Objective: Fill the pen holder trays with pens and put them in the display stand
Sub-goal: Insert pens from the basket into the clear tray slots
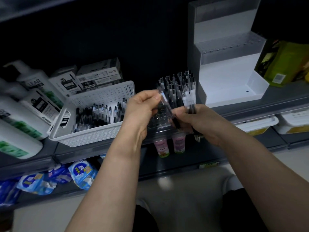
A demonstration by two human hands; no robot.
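Filling is under way. The left hand [143, 108] pinches one pen [165, 102] over the half-filled tray [158, 122] at the shelf edge, and the right hand [196, 122] grips a spare bundle [189, 99]. Next, I judge, the tip must find an empty hole. The display stand [234, 81] is just beside.

You were in a shop, facing a stocked aisle. Grey metal shelves [242, 108] ran in tiers before you, with label strips along their front edges. Goods sat in multiples. White pump bottles with green labels [33, 97] stood on the left, and blue-and-white plastic packets [82, 174] lay on the tier below. Grey-and-white barcoded cardboard boxes [98, 74] were stacked behind a white perforated plastic basket [103, 96] of loose black pens [93, 116]. A white stepped plastic display stand [225, 77] and a green barcoded packet [280, 64] stood on the right.
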